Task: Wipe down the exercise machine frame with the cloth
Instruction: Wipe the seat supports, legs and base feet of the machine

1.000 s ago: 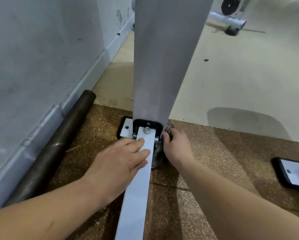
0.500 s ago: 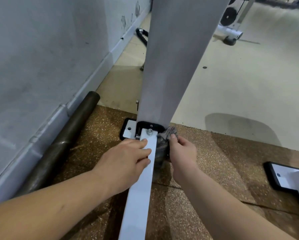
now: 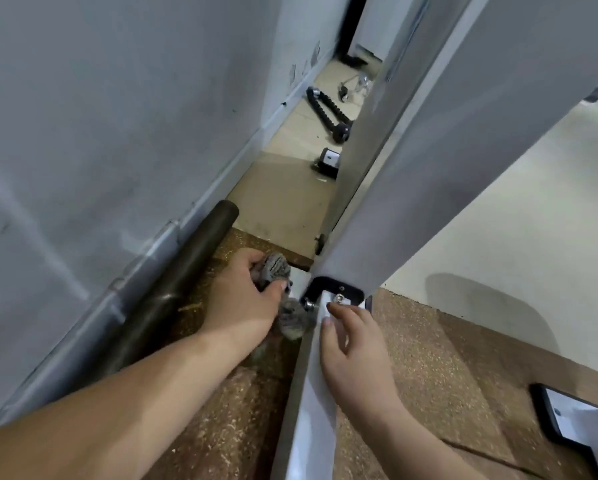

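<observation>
Gripping a crumpled grey cloth [image 3: 273, 269], left fingers [image 3: 246, 262]; right fingers [image 3: 339, 311] loose on white frame [image 3: 306, 422].

2 hands (L hand [image 3: 242, 301], R hand [image 3: 354, 358]), 1 cloth [image 3: 275, 268], 1 dark pipe [image 3: 183, 271], 1 upright [image 3: 446, 150], 1 floor bar [image 3: 309, 420]

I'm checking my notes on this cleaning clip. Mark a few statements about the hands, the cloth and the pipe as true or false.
1. The left hand grips the cloth. True.
2. The right hand is lifted clear of the frame. False: its fingers rest on the frame, beside the bolt.
3. The dark pipe lies along the wall. True.
4. The cloth lies spread flat to the right of the frame. False: it is bunched in the left hand, left of the frame.
</observation>
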A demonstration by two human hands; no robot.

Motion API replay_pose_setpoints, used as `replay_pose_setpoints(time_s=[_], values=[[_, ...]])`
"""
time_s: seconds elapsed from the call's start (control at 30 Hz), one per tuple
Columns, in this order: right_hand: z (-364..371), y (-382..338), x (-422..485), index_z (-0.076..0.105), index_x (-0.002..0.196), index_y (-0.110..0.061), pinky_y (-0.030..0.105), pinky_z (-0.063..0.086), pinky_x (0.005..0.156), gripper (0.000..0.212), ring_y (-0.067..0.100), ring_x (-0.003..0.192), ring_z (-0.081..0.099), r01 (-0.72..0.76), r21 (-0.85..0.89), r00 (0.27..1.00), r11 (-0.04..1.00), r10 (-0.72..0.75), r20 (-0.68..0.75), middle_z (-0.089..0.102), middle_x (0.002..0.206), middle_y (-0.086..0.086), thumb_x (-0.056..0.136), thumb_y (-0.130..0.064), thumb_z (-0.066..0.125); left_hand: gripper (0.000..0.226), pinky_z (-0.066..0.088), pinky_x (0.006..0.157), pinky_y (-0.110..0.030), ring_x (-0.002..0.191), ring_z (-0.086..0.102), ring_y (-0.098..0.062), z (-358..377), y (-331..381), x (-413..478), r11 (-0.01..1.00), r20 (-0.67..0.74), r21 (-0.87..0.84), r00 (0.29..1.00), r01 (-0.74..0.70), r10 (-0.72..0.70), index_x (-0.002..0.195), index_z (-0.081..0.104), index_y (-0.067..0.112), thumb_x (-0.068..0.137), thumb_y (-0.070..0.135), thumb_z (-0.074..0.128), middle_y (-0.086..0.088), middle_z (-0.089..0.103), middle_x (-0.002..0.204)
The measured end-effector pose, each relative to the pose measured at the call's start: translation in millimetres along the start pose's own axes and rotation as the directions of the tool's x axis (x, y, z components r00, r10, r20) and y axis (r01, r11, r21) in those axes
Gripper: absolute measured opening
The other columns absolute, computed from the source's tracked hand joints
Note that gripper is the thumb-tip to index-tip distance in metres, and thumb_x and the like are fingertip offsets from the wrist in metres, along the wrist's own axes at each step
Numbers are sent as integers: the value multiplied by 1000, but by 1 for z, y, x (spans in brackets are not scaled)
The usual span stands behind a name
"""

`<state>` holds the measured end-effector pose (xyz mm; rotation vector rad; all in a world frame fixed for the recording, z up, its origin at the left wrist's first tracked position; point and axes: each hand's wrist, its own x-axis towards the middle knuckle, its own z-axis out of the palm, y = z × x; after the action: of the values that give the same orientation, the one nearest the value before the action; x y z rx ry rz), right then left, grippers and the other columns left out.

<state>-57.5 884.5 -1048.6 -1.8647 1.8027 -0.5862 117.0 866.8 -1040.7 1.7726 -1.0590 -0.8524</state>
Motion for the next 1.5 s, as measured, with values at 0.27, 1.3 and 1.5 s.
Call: replay_pose_setpoints(time_s=[0.27, 1.3, 1.5], values=[[65, 11, -17, 63, 140, -9, 33, 35, 120, 52, 23, 145, 46, 34, -181, 951, 983, -88, -298, 55, 152, 3, 99, -35, 45, 39, 49, 107, -30, 120, 62, 0, 52, 5, 34, 926, 257, -376, 964, 37, 66, 141, 56, 46, 104, 35, 56, 19, 68, 128], [37, 6, 3, 72, 99, -22, 17, 39, 86, 27, 18, 92, 55, 141, -308, 946, 941, -220, -238, 61, 100, -10, 89, -39, 55, 25, 57, 94, -44, 99, 68, -19, 32, 60, 35, 972, 210, -233, 975, -23, 73, 117, 71, 26, 104, 19, 51, 3, 73, 103], [9, -21, 10, 75, 114, -23, 22, 42, 93, 60, 16, 110, 53, -9, -312, 998, 950, 28, 58, 58, 110, -10, 84, -56, 36, 28, 57, 86, -19, 95, 69, -5, 13, 117, 34, 868, 83, -433, 948, -243, 307, 121, 73, 27, 104, 15, 54, 5, 73, 103]])
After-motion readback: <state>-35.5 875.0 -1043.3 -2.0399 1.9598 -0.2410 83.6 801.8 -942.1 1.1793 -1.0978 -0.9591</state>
